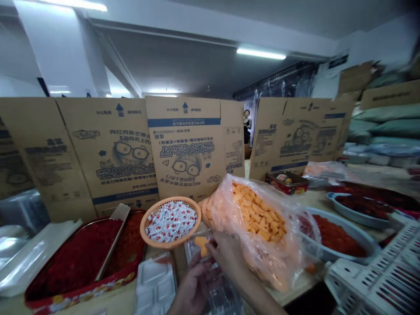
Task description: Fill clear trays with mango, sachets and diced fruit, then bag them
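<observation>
My right hand (226, 253) has its fingertips pinched at orange, soft-looking pieces (201, 245) over a clear plastic compartment tray (190, 253). Just below it, my left hand (192, 286) is curled close to the same pieces; its grip is partly hidden. Under my hands lie more clear trays (223, 297). To the left is another compartment tray (154, 284). A large clear bag (226, 197), open at the top and full of orange pieces (259, 214), leans just right of my right hand. Behind my hands stands an orange basket (144, 234) of small white-and-red packets (170, 221).
A red-rimmed tray (82, 297) of dark red food with a flat scoop (111, 245) lies left. Blue basins (369, 253) of red food and a white crate (377, 262) stand right. Upright cardboard boxes (190, 131) line the back. A person (247, 129) stands beyond.
</observation>
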Demonstrator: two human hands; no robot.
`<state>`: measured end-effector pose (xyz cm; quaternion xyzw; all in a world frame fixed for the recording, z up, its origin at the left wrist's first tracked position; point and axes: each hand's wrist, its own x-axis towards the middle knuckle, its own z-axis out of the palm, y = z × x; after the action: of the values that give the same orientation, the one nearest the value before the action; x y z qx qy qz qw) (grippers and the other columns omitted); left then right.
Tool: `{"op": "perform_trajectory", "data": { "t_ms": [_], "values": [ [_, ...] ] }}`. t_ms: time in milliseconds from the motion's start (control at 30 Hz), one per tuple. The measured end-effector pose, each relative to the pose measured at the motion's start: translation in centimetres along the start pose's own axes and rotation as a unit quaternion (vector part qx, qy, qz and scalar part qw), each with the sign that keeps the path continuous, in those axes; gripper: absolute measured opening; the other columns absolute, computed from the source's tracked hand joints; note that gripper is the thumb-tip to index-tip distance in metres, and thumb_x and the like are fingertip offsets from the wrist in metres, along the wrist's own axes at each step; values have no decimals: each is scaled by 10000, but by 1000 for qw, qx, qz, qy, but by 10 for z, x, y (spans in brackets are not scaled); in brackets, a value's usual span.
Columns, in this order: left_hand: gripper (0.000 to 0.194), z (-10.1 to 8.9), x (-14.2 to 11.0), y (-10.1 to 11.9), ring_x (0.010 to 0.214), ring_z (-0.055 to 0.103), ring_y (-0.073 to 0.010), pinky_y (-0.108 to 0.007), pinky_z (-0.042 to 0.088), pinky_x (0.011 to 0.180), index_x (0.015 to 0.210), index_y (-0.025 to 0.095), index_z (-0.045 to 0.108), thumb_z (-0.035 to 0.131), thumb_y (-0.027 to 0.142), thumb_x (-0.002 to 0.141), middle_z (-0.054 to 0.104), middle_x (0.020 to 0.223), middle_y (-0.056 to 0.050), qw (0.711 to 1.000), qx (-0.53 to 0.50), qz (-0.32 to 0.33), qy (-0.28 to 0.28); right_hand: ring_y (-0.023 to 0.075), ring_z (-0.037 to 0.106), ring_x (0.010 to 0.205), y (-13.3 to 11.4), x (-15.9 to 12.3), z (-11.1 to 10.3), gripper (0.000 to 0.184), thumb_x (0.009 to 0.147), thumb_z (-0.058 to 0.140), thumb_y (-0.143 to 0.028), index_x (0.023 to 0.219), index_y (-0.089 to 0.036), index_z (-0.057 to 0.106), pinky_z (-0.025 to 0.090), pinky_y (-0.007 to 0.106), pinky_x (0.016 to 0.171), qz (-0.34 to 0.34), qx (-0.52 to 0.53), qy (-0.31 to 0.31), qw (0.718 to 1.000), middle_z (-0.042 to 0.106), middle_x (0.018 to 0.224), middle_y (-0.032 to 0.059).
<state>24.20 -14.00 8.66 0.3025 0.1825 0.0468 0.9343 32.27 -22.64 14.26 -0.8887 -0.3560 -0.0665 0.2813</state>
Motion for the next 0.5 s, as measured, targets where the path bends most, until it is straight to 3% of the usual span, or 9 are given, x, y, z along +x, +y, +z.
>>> {"op": "perform_trajectory", "data": {
  "t_ms": [133,233,300,400,500],
  "values": [
    [692,-8,0,2,929,647,-260,-385,444,870,1291,195,390,646,98,656,673,1032,-91,999,-17,-39,3,209,556,923,20,9,-8,237,868,456,-311,841,-225,675,343,322,775,-19,-15,10,1000,658,930,41],
    [595,-19,1,7,972,635,-268,-378,444,878,1205,187,442,661,95,660,675,1026,-86,997,-36,-71,-12,193,558,945,63,27,-24,309,926,350,-288,980,-213,646,390,307,791,66,-61,44,995,633,992,70],
    [473,-27,2,8,979,633,-276,-375,448,870,1096,171,505,674,101,660,678,1016,-85,996,-41,-76,-29,195,561,962,96,37,-36,284,931,370,-288,980,-201,636,424,308,810,140,-94,27,985,610,1041,96],
    [370,-37,6,6,968,635,-281,-375,452,859,977,162,565,706,125,637,684,1001,-85,996,-36,-76,-36,190,564,968,135,42,-46,270,893,500,-334,1100,-178,573,476,363,821,177,-96,13,979,567,1121,89],
    [408,-45,11,1,917,648,-291,-386,456,837,926,176,598,766,152,555,691,974,-84,995,-39,-76,-51,199,560,991,155,38,-46,335,872,542,-343,1163,-178,532,497,397,813,197,-89,14,976,545,1162,78]
  ]
}}
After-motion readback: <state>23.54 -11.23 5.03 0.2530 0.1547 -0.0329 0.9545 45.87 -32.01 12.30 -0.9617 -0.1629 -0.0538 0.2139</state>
